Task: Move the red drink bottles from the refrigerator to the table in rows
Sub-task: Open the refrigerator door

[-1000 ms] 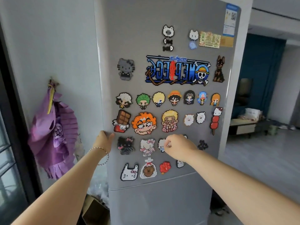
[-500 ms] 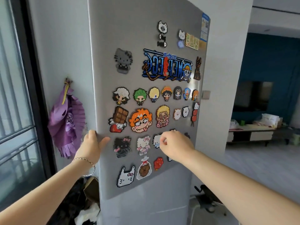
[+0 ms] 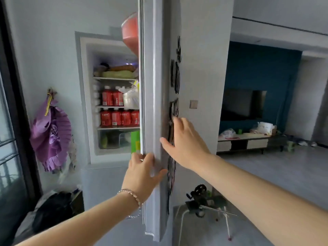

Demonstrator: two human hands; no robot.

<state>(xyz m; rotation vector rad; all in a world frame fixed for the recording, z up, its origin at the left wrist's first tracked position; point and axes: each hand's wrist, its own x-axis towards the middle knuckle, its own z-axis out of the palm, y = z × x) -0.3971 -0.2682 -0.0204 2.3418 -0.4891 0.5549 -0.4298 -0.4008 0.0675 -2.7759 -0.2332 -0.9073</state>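
Gripping the grey metal refrigerator door (image 3: 153,86) mid-frame with my left hand (image 3: 143,173), I press my right hand (image 3: 186,144) flat beside.

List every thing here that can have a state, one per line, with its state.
Door: open, seen edge-on.
Left hand: grips the door's edge.
Right hand: flat on the door's front, fingers straight.
Bottles: upright on two fridge shelves.
TV: screen dark.
Fan: hanging on the wall, spread open.
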